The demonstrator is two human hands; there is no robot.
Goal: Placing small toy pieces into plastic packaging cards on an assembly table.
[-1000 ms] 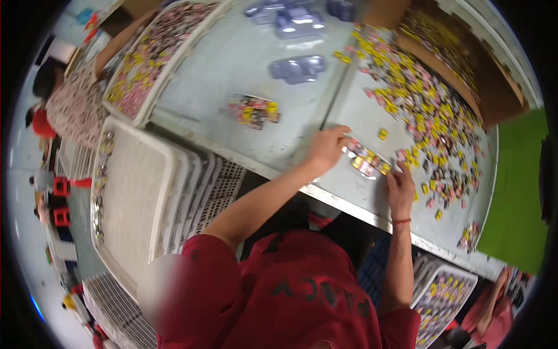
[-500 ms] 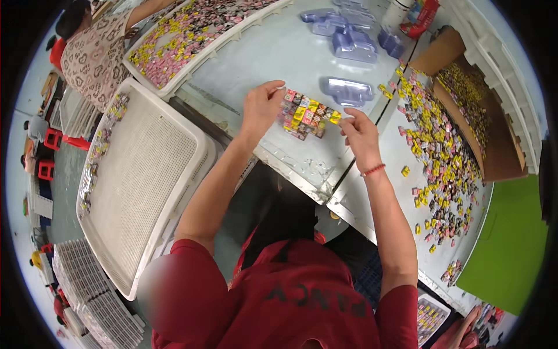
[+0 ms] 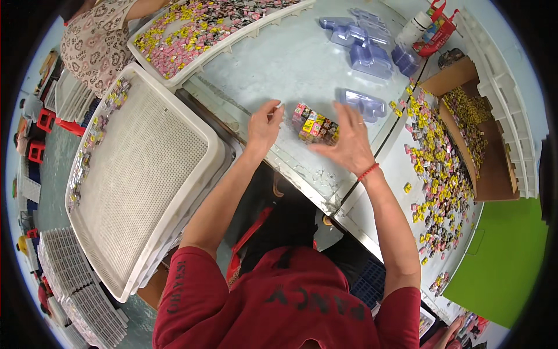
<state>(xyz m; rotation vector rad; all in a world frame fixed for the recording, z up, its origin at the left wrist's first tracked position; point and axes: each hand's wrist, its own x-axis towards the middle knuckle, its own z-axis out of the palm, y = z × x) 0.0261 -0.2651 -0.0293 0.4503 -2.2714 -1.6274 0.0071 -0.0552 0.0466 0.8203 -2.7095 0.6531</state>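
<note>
A clear plastic blister tray filled with small wrapped pieces (image 3: 314, 125) in yellow, pink and black lies on the table before me. My left hand (image 3: 265, 129) is just left of it, fingers loosely bent and apart, holding nothing. At its right end is my right hand (image 3: 353, 139), thumb and fingers spread around that end. Whether the right hand touches the tray I cannot tell. Beyond the right fingertips lies a clear plastic tray (image 3: 365, 104) with nothing visible in it.
More clear plastic trays (image 3: 369, 55) stand at the far side. Loose wrapped pieces (image 3: 436, 157) cover the right table, beside a cardboard box (image 3: 505, 168) of them. A perforated white tray (image 3: 142, 180) is at left. A co-worker (image 3: 96, 46) sits beyond a crate of pieces (image 3: 192, 35).
My right hand has gone from a pinch at a yellow piece to spread fingers around the tray's right end. My left hand has come away from the tray's left side. The view has shifted slightly.
</note>
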